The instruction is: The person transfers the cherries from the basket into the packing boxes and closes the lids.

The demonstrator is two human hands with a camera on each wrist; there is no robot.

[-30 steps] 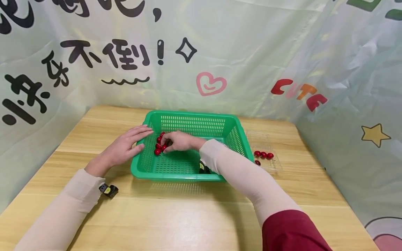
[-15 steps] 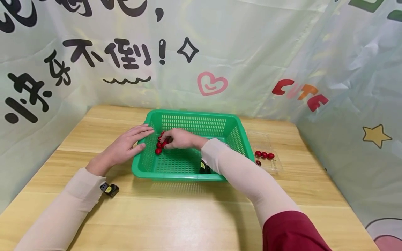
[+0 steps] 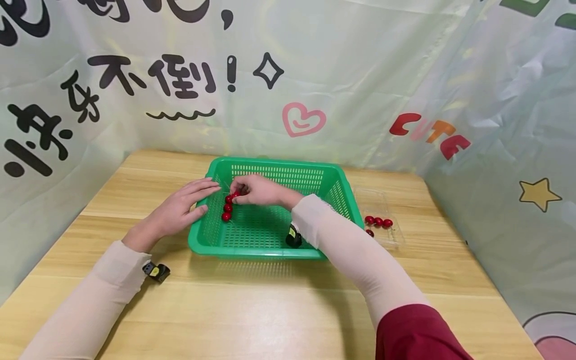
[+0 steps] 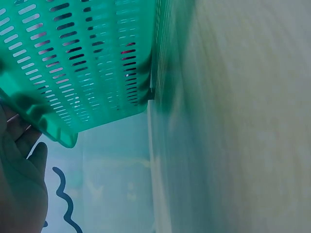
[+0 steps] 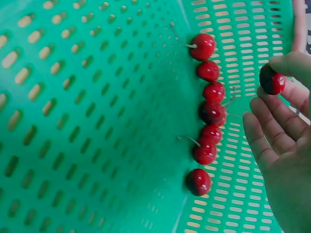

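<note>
My right hand (image 3: 263, 191) is inside the green plastic basket (image 3: 274, 253), near its left wall. In the right wrist view its thumb and fingers pinch a dark red cherry (image 5: 273, 80). Several more cherries (image 5: 204, 152) line up along the foot of the basket wall, a few with thin stems; some of the red shapes may be reflections. In the head view the lower cherries (image 3: 226, 216) show left of the right hand. My left hand (image 3: 182, 207) rests on the basket's left rim with straight fingers, seen from outside in the left wrist view.
A clear plastic box (image 3: 372, 200) lies right of the basket, with several cherries (image 3: 378, 221) in it. Everything stands on a wooden table (image 3: 270, 320). A printed cloth (image 3: 360, 65) hangs behind and along the sides.
My right hand has moved slightly toward the back of the basket, along the row of cherries, uncovering more of them. The left hand stays on the rim.
</note>
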